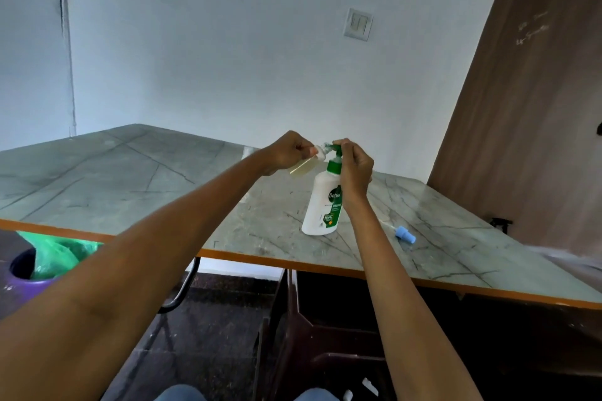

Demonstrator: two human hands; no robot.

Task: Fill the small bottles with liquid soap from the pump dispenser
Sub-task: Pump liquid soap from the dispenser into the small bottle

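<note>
A white pump dispenser (321, 205) with a green label and green pump head stands on the marble-patterned table (130, 179). My right hand (355, 169) curls over the pump head and presses on it. My left hand (288, 151) grips a small clear bottle (306, 168), tilted, with its mouth held against the pump's nozzle. Yellowish liquid shows in the bottle's lower part. A blue cap with a thin tube (405, 234) lies on the table to the right of the dispenser.
Another small clear bottle (248, 152) stands farther back on the table, behind my left forearm. A purple bin with a green bag (49, 257) is on the floor at the left. A dark chair (325, 335) sits under the table's orange front edge.
</note>
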